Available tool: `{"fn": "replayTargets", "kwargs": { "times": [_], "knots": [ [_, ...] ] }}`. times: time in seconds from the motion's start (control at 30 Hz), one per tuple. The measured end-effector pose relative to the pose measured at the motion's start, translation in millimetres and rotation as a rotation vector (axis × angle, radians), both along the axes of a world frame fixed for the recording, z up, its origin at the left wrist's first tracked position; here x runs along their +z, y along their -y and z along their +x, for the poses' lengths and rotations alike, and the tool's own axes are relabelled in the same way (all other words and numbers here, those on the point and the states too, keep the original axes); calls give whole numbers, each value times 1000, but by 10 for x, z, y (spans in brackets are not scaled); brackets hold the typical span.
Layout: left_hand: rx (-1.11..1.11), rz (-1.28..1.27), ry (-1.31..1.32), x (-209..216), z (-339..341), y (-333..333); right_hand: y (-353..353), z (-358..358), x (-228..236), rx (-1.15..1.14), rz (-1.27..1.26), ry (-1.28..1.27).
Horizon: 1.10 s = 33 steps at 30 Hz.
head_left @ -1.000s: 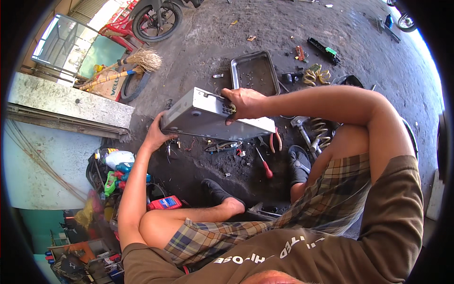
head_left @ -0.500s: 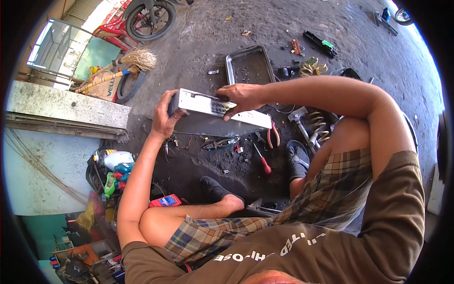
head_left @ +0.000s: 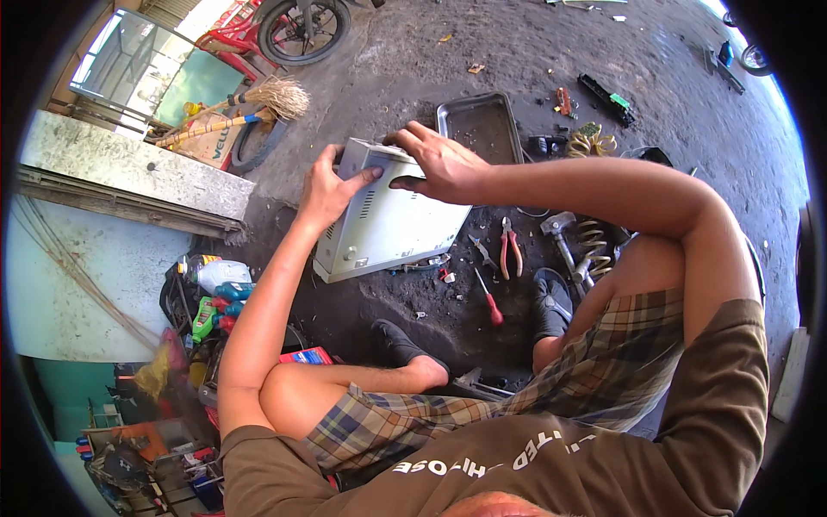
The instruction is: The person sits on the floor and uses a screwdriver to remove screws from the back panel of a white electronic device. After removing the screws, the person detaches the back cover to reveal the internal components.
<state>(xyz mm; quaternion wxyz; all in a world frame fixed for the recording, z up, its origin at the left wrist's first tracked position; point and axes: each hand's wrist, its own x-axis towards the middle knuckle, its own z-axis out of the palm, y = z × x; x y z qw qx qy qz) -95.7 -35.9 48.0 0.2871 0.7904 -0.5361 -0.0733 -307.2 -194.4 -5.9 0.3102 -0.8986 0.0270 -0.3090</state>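
Head view, items large to small. Concrete floor [head_left: 388, 60]: grey, stained, open room twd top centre. Grey metal case [head_left: 388, 220]: boxy, vented side w/ knobs facing up-left, tilted on floor btwn both hands, just left of tools. Metal tray [head_left: 482, 129]: flat, touching or just behind case's far edge; can't tell which. Left hand [head_left: 332, 185]: arm extended fwd from lower left, palm on case's left face, fingers spread, thumb over top edge, gripping case. Right hand [head_left: 435, 164]: arm bent across from right, palm down on case's top corner, fingers curled over far edge, gripping case. Pliers [head_left: 511, 248]: red handles, just right of case. Screwdriver [head_left: 489, 300]: red handle, near case's lower right corner.
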Motion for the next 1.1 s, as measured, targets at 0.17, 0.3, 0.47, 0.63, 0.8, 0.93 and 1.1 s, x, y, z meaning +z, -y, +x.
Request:
{"fn": "replayTargets", "kwargs": {
  "times": [0.17, 0.3, 0.47, 0.63, 0.8, 0.93, 1.1],
  "knots": [
    [-141, 90, -92, 78, -20, -8, 114, 112, 16, 86, 7, 31],
    [-213, 100, -127, 99, -64, -66, 278, 137, 100, 168, -82, 74],
    [-305, 85, -204, 175, -134, -52, 286, 131, 71, 240, -135, 17],
    [-312, 97, -239, 194, -163, -82, 277, 78, 138, 262, -238, -63],
    [-310, 69, -328, 162, 22, -51, 280, 33, 179, 214, -198, -110],
    [-60, 63, -579, 246, 295, -180, 312, -81, 131, 147, -160, -102],
    [-353, 81, -326, -98, 71, -143, 423, -77, 100, 117, -163, -75]
  ]
}}
